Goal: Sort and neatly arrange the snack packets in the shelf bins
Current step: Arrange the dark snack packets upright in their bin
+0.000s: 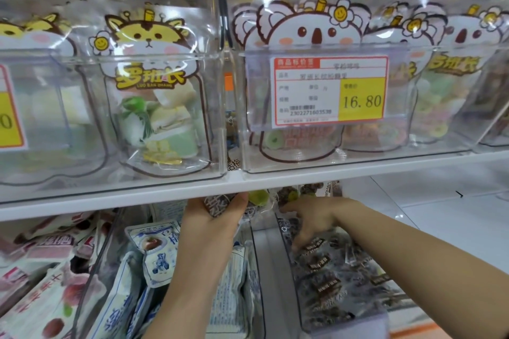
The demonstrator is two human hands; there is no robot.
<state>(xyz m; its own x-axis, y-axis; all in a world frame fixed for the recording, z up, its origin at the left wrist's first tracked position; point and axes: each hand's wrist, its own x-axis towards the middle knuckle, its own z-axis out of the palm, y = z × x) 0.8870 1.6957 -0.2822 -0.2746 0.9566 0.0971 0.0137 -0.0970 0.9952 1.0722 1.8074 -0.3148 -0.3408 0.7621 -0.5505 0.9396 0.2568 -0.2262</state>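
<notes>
The left hand (212,219) is raised to the front lip of the white shelf board (275,180). Its fingers (239,202) and thumb are curled around a small dark brown packet (217,205), pinching it just under the lip. Below that wrist lie blue-and-white snack packets (159,259), and further left of the fingers sit pink packets (46,292).

The right hand (316,217) reaches into the clear bin (380,322) to the right. Its fingers (298,242) are loosely spread and point down at a heap of small dark packets (326,263). Whether the fingertips touch the heap cannot be told. Green-wrapped sweets (259,197) show between the two hands.

Above both hands, on the shelf board, koala pouches (308,30) stand behind a price tag (330,91) reading 16.80.
</notes>
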